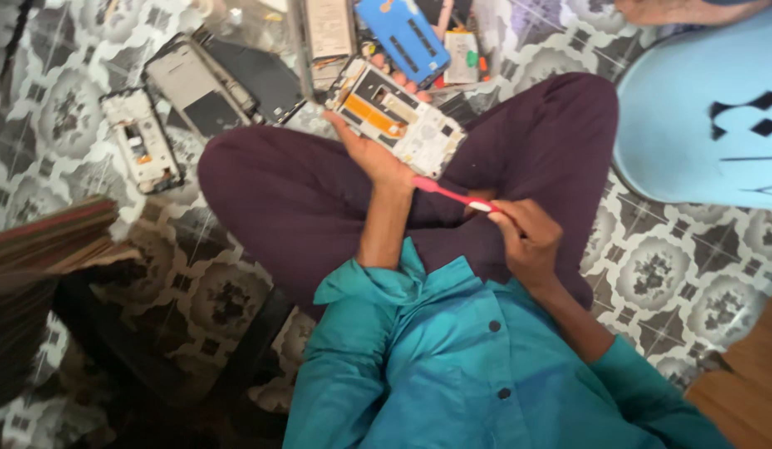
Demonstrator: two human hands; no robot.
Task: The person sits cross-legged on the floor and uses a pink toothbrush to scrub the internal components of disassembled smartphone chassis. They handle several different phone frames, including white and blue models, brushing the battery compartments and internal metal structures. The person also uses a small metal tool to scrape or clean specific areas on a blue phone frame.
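The teal shirt [452,357] fills the bottom of the view, above crossed legs in dark purple trousers [303,191]. The right hand [529,237] is clenched around the end of a pink toothbrush [452,195], its head angled toward an opened phone [396,116] — a grip that suits brushing its edge. The left hand [371,154] grasps that phone from below, over the lap, insides facing up so the orange and white parts are exposed. Beyond the knees, on the patterned floor [652,266], lie another stripped phone [141,137], a dark back cover [257,79] and a blue phone frame [403,37] — all within reach. A pale blue plastic stool [702,108] stands at the right.
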